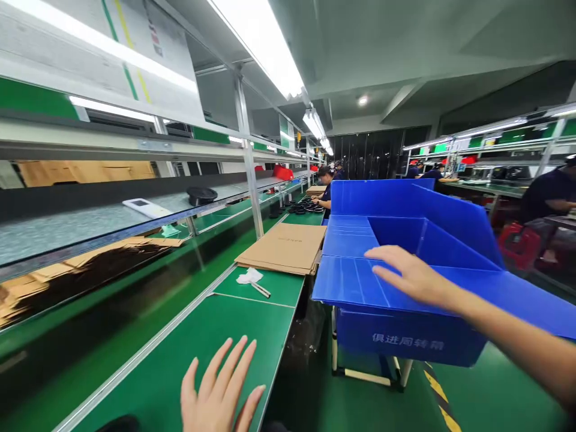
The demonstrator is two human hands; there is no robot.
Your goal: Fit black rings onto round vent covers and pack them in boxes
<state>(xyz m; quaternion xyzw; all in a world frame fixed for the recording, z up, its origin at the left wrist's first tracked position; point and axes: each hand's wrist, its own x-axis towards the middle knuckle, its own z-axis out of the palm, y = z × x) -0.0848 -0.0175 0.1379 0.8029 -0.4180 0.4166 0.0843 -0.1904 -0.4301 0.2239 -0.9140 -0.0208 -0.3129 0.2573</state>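
My left hand [218, 390] is over the near part of the green workbench [180, 342], fingers spread, with nothing in it. My right hand [407, 273] reaches in from the right above a blue corrugated plastic box [344, 282] whose flaps are folded outward. Its fingers are stretched out and hold nothing; whether they touch the flap I cannot tell. White printed characters mark the box's front wall. Beyond my left hand, a crumpled white tissue [249, 276] and a small pale stick-like tool [261, 290] lie on the bench. A dark rounded object [119, 423] is partly cut off at the bottom edge.
Flat cardboard sheets [283, 247] lie farther along the bench, with several black ring-shaped parts [306, 206] behind them. A shelf at left carries a white handheld device [146, 208] and a black round part [201, 195]. The box rests on a pale tube frame [366, 377]. Co-workers [327, 186] sit beyond.
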